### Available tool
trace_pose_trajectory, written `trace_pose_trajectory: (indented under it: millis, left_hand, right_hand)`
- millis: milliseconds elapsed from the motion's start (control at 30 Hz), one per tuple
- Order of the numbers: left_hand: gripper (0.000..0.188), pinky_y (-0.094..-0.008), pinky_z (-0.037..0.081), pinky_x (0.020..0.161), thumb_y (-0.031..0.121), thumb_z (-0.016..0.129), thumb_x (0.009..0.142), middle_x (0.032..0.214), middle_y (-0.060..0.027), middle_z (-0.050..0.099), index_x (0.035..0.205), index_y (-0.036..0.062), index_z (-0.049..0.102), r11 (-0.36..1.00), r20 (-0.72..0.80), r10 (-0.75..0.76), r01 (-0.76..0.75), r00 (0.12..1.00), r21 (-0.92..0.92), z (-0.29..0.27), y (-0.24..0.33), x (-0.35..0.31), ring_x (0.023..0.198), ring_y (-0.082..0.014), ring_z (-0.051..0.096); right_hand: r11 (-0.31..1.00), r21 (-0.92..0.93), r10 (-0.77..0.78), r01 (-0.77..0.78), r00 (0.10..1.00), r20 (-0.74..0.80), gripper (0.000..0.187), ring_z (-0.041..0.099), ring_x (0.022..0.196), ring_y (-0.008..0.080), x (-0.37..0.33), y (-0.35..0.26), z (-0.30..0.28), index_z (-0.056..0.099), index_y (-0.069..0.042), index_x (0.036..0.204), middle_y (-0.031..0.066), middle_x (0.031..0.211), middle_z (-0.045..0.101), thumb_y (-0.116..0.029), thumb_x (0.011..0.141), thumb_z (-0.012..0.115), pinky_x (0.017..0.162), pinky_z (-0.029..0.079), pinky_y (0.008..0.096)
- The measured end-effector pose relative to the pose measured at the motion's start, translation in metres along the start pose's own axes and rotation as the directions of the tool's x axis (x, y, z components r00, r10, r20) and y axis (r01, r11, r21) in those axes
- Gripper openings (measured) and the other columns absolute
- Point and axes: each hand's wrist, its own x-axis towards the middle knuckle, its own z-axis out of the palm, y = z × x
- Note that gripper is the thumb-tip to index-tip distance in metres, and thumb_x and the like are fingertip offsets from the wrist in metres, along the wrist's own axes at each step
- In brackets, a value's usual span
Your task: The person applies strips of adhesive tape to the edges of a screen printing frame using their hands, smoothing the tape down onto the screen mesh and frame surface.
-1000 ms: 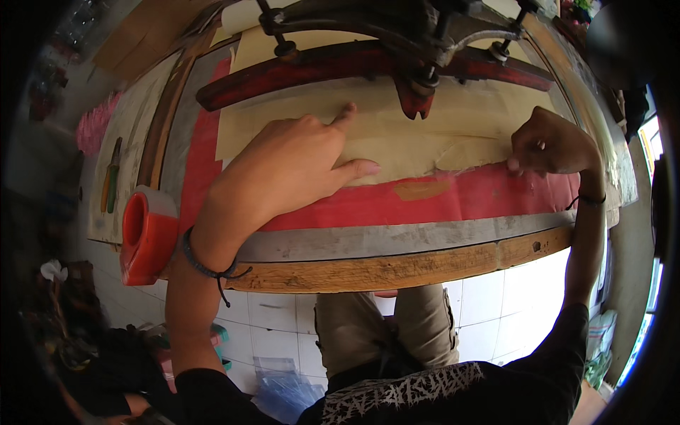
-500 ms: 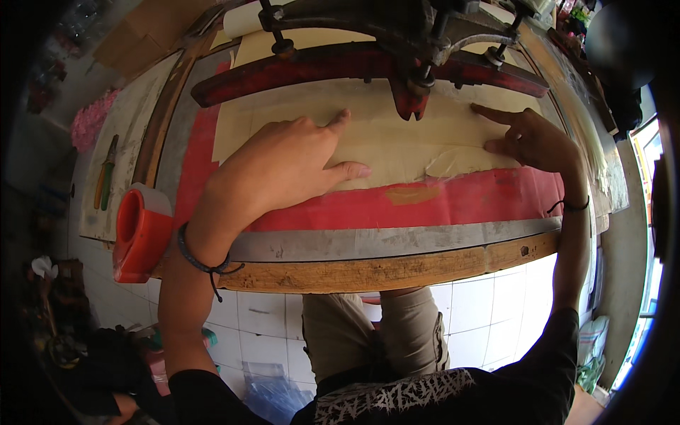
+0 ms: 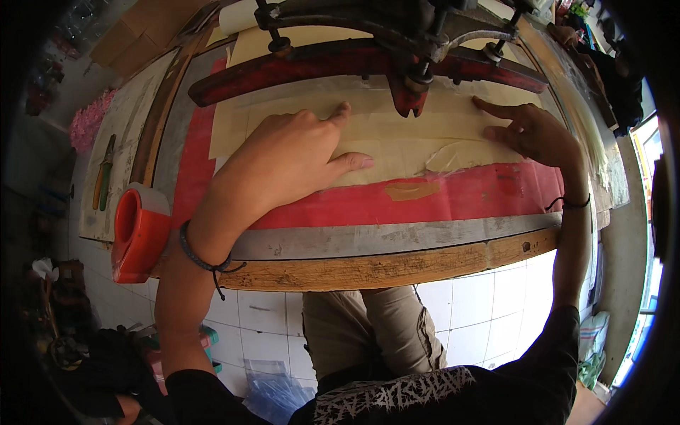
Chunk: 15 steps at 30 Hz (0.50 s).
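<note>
A pale yellow sheet lies over a red sheet on the work table, its near edge torn and wrinkled. My left hand rests palm down on the left part of the yellow sheet, thumb and index finger apart. On the sheet's right side, my right hand points its index finger out, thumb apart from it and the other fingers partly curled. Neither hand holds anything I can see. Just beyond both hands, a dark red clamp bar with a notched middle piece hangs across the table.
A red tape dispenser sits at the table's left corner. Further left, green-and-orange-handled pliers lie on a pale board. A worn wooden strip forms the near edge. Clear plastic bags lie on the floor below.
My right thumb has shifted slightly closer to the index finger. My left hand stays almost in place on the yellow sheet. Below the table, one of my legs has moved a little left.
</note>
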Motion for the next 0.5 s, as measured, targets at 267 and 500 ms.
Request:
trace_pose_trajectory:
  millis: [267, 500]
  left_hand:
    - [0.078, -0.0436, 0.056, 0.073, 0.057, 0.059, 0.093, 0.053, -0.0219, 0.055, 0.142, -0.0035, 0.049, 1.0, -0.056, 0.007, -0.005, 0.998, 0.021, 0.0007, -0.0004, 0.0013, 0.059, -0.0352, 0.066]
    - [0.076, -0.0426, 0.054, 0.072, 0.055, 0.062, 0.092, 0.056, -0.0226, 0.056, 0.141, -0.0019, 0.052, 0.999, -0.11, 0.031, -0.029, 0.993, 0.022, 0.0021, -0.0033, 0.0016, 0.061, -0.0352, 0.065]
  right_hand:
    - [0.997, -0.056, -0.051, 0.05, 0.998, -0.026, 0.055, 0.052, 0.056, 0.0296, -0.0003, -0.006, 0.0005, 0.049, -0.026, 0.148, 0.0199, 0.058, 0.051, -0.049, 0.099, 0.057, 0.065, 0.044, 0.0418]
    - [0.992, -0.02, -0.127, 0.127, 0.992, -0.012, 0.058, 0.049, 0.054, 0.0257, 0.0024, 0.0006, 0.0015, 0.049, -0.025, 0.148, 0.0202, 0.059, 0.051, -0.048, 0.097, 0.062, 0.06, 0.042, 0.0396]
